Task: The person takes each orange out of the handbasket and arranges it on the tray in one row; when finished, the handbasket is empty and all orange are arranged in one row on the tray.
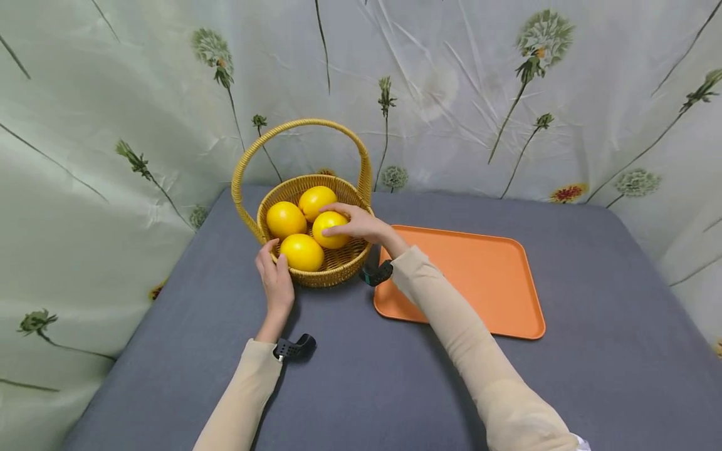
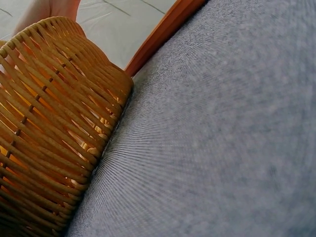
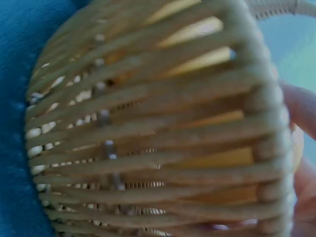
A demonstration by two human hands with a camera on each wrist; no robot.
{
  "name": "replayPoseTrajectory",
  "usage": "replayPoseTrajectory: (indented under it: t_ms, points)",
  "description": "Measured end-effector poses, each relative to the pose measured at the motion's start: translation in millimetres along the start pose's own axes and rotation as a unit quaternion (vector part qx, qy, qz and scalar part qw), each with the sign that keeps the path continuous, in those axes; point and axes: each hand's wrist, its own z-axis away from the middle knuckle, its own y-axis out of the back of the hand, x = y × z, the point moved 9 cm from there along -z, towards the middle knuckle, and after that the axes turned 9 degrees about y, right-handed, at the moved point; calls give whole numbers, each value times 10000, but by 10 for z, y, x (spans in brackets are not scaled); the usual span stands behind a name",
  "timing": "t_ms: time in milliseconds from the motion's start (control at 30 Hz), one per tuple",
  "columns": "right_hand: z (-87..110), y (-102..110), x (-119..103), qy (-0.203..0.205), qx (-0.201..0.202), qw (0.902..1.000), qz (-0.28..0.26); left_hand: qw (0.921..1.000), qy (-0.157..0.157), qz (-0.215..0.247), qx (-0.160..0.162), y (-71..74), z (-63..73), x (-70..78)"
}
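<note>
A round wicker basket with a tall arched handle holds several yellow lemons, among them a front lemon, a left lemon and a back lemon. My left hand grips the basket's near left rim. Inside the basket, my right hand has its thumb and fingers around the right-hand lemon. In the right wrist view, the woven side fills most of the frame, with fingers at the rim. The left wrist view shows the basket's side standing on the cloth.
An orange tray lies right of the basket, partly under my right forearm. Grey cloth covers the table. A curtain with a dandelion print hangs behind and at the left. Each wrist wears a black camera band.
</note>
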Motion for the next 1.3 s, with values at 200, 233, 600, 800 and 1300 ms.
replayPoseTrajectory:
  t_ms: [200, 233, 600, 800, 1300]
  points:
    - [128, 63, -132, 806, 547, 9849, 1432, 9999, -54, -18, -112, -37, 10, -42]
    - [155, 66, -133, 826, 652, 9829, 1510, 9999, -54, -22, -100, -36, 12, -51]
    - [577, 156, -136, 1226, 2042, 9665, 953, 9999, 56, -99, -97, -27, 75, -136]
    - [795, 231, -254, 1610, 2365, 9577, 321, 10000, 6, -42, -85, -22, 43, -101]
    - [1228, 450, -462, 1876, 2641, 9461, 15, 10000, 64, -39, -2, -18, -38, -15]
